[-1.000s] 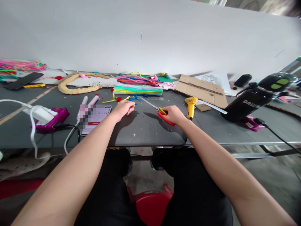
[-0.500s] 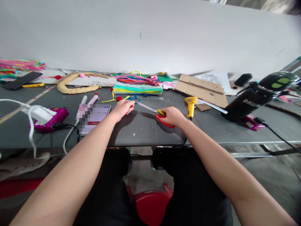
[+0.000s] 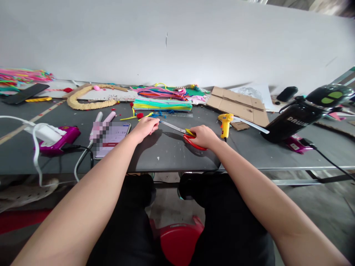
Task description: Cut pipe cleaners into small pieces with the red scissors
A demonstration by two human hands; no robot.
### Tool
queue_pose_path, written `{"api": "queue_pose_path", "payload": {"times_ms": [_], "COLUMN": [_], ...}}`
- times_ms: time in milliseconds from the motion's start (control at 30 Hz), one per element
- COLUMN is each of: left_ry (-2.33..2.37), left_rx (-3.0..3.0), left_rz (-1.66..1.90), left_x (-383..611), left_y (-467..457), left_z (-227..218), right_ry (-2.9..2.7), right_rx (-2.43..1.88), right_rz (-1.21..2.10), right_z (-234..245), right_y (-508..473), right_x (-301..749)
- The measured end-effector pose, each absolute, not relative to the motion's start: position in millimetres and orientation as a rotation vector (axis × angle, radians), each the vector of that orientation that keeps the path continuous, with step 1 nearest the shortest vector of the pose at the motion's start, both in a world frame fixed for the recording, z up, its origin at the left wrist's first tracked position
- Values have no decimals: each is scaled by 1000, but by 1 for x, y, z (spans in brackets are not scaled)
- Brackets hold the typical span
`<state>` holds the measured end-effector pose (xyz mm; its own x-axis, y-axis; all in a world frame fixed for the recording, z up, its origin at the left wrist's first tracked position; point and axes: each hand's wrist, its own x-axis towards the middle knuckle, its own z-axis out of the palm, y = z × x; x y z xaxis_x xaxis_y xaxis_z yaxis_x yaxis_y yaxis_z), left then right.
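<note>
My right hand (image 3: 203, 135) is closed round the red and yellow handles of a pair of scissors (image 3: 183, 133) that lie on the grey table (image 3: 166, 151), blades pointing left toward my left hand. My left hand (image 3: 145, 127) rests on the table with fingers curled, its fingertips beside a small blue pipe-cleaner piece (image 3: 158, 115); I cannot make out what it pinches. A red and yellow pipe-cleaner shape (image 3: 138, 116) lies just beyond it.
A phone (image 3: 111, 135) and two pink sticks lie left of my left hand, with a magenta glue gun (image 3: 59, 138) and white cable further left. A yellow glue gun (image 3: 225, 123), cardboard (image 3: 238, 105), a black bottle (image 3: 302, 112) and pipe-cleaner bundles (image 3: 162, 104) are behind.
The scissors swung so their blades point further left toward my left hand, and my right hand shifted slightly with them. My left hand stayed put.
</note>
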<state>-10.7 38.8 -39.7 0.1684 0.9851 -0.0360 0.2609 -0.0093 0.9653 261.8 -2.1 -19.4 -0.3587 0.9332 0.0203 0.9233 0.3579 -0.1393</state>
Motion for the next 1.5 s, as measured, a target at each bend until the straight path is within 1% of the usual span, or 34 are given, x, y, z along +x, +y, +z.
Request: {"api": "queue_pose_path", "payload": {"times_ms": [1000, 1300, 1500], "left_ry": [1268, 1289, 1262], "left_rx": [1429, 1434, 1328], "left_rz": [956, 953, 987], "left_x": [-9, -9, -5], "left_y": [38, 38, 39], "left_z": [-37, -37, -34], "right_ry": [-2452, -2484, -2463], "right_rx": [-1763, -1779, -1782], "right_rz": [166, 135, 95], "right_z": [-18, -18, -20], "right_y": [-1, -5, -5], "right_x": [263, 260, 258]}}
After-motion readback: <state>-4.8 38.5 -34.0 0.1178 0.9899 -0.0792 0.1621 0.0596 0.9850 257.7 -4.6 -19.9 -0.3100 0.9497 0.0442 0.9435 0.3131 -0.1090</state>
